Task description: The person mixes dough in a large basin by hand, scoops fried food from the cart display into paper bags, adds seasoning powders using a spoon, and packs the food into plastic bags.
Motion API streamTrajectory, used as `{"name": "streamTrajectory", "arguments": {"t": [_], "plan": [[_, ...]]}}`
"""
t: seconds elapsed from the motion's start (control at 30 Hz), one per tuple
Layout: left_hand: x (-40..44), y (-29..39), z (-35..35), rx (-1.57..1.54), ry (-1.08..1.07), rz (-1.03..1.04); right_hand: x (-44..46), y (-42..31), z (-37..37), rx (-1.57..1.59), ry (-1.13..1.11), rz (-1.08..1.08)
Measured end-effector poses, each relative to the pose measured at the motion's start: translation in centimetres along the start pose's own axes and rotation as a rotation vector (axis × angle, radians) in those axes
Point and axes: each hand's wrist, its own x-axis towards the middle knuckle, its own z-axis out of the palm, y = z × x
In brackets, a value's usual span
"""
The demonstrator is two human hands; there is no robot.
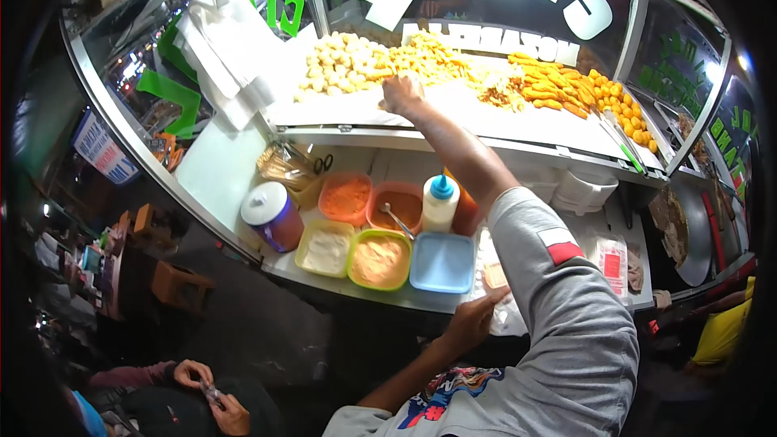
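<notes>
My right hand (402,95) reaches into the lit display case, at the border between pale round balls (344,65) and yellow fried strips (433,57). Its fingers are closed, and what they hold, if anything, is too small to make out. Lower down, my left hand (472,321) is closed at the edge of a clear plastic bag (508,321) by the counter's front. A small tan piece (494,276) shows just above that hand. Close by are a lidded blue tub (442,262) and a squeeze bottle with a blue cap (439,209).
Open tubs of white powder (324,248), pale orange powder (380,260) and red powder (346,197) stand on the lower shelf, beside a white-lidded jar (271,214). Tongs (623,142) lie by the fried balls (619,105). A wok (680,235) is at right; another person's hands (214,396) show lower left.
</notes>
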Motion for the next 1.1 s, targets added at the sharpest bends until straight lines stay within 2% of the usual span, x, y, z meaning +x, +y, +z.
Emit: {"name": "streamTrajectory", "arguments": {"t": [0.07,0.17,0.2,0.27,0.37,0.43,0.47,0.5,0.53,0.57,0.6,0.63,0.67,0.73,0.8,0.83,0.87,0.93,0.97,1.0,1.1], "plan": [[0.5,-1.0,-1.0,0.126,-0.182,0.055,2.9,0.6,2.6,0.029,0.070,0.078],[0.8,-0.8,-1.9,0.088,-0.275,-0.086,3.2,2.0,2.3,0.173,0.278,0.218],[1.0,-0.6,-1.9,0.077,-0.231,-0.093,3.2,2.7,1.4,0.135,0.304,0.242],[1.3,0.0,-1.5,0.052,-0.151,-0.106,5.3,5.8,-0.3,0.296,0.196,0.308],[1.8,1.2,-0.2,0.167,-0.093,-0.102,4.8,9.7,-3.8,0.338,0.430,0.263],[2.2,1.0,1.1,0.108,-0.080,-0.119,0.4,10.6,-9.8,0.706,0.307,0.229],[2.6,1.3,1.8,0.086,-0.072,-0.131,0.0,11.4,-10.4,0.877,0.366,0.211],[3.0,1.1,2.8,0.035,-0.052,-0.073,-0.7,13.3,-11.5,1.085,0.129,0.176],[3.5,0.8,3.8,-0.017,-0.035,-0.013,-2.7,14.3,-13.7,1.153,-0.008,0.154],[4.0,0.6,4.8,-0.007,-0.026,0.009,-5.8,14.2,-15.8,1.085,0.082,0.150],[4.5,0.5,5.9,-0.004,-0.022,0.031,-9.1,14.2,-18.2,1.109,0.061,0.169],[4.9,-0.2,7.0,-0.046,-0.053,-0.030,-12.4,14.5,-20.0,1.106,0.064,0.135],[5.3,-0.5,8.2,-0.089,-0.085,-0.091,-12.4,17.9,-19.8,1.267,0.033,0.105],[6.6,2.0,9.7,-0.256,-0.146,-0.432,-20.4,17.6,-22.5,1.257,0.053,0.090],[6.9,-2.0,12.4,-0.431,-0.098,-0.417,-25.8,18.4,-21.2,1.089,0.181,0.178],[7.2,-1.7,12.7,-0.546,-0.087,-0.436,-28.5,19.0,-21.4,1.204,0.135,0.100],[7.2,-2.6,12.9,-0.546,-0.096,-0.416,-30.4,20.4,-19.8,1.129,0.121,0.196],[6.6,-2.7,12.8,-0.544,-0.048,-0.476,-38.0,17.9,-20.5,1.367,0.046,0.369],[6.0,-2.8,12.1,-0.588,-0.040,-0.566,-39.8,19.4,-18.4,1.362,-0.051,0.367],[5.2,-3.2,11.6,-0.703,-0.010,-0.531,-42.3,19.5,-17.5,1.353,-0.051,0.371],[3.2,-3.5,10.0,-0.610,-0.051,-0.487,-47.7,22.2,-12.8,1.415,-0.083,0.278]]}}
